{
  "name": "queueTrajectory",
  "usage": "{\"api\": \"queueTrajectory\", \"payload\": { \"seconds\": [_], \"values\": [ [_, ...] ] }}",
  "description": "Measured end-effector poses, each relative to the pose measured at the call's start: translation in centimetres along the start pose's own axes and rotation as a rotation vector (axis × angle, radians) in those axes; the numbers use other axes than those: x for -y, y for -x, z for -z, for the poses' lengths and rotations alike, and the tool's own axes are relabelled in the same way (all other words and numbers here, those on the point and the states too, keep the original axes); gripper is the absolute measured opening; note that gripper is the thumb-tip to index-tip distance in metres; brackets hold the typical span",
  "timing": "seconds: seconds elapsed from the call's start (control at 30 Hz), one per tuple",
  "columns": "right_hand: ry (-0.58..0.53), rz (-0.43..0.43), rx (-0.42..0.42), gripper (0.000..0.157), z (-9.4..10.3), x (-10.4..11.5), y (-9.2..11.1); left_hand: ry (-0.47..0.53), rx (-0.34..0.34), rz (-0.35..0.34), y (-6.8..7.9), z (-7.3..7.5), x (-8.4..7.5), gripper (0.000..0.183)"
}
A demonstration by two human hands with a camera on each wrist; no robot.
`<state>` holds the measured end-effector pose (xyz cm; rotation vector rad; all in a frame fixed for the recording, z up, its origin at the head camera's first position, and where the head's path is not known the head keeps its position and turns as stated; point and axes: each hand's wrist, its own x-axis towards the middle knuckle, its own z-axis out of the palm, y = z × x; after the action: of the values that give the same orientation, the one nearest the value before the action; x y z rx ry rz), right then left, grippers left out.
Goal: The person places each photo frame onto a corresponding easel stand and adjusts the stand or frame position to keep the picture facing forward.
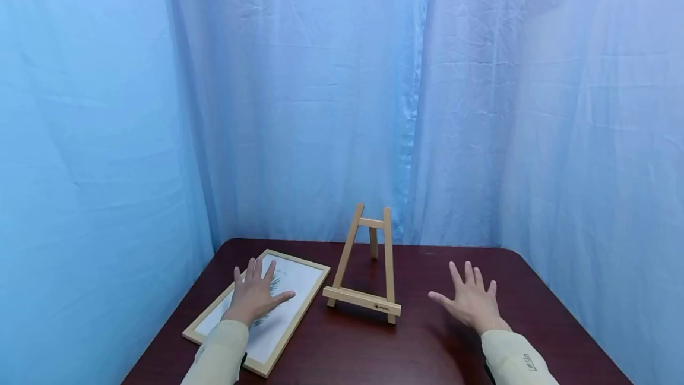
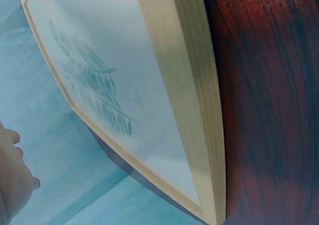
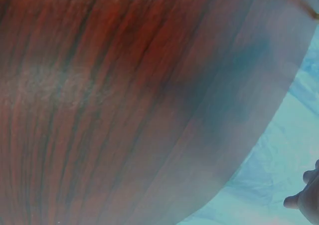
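Observation:
A light wooden picture frame (image 1: 312,292) with a green leaf print on white lies flat on the table's left side. Above it hovers my left hand (image 1: 255,296), its fingers spread and holding nothing. In the left wrist view the same picture frame (image 2: 174,85) fills the middle, with part of the left hand (image 2: 17,180) at the left edge. A small wooden easel (image 1: 362,298) stands upright at the table's centre. To the easel's right, my right hand (image 1: 472,300) is spread over the bare tabletop, touching nothing. Only some fingers of the right hand (image 3: 306,195) show in the right wrist view.
The dark red-brown wooden table (image 1: 422,349) has rounded far corners. Light blue curtains (image 1: 310,106) hang behind it and along both sides. In the right wrist view the table's edge curves down toward the lower middle.

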<state>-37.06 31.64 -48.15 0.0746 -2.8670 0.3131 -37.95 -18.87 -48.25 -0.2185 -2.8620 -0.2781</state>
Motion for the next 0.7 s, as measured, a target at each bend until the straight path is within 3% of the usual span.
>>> {"api": "queueTrajectory", "payload": {
  "seconds": [0.7],
  "values": [
    [-0.013,0.042,0.007,0.111,1.2,2.8,-0.4,-0.018,0.003,0.010,-0.1,1.4,-0.1,0.098]
  ]
}}
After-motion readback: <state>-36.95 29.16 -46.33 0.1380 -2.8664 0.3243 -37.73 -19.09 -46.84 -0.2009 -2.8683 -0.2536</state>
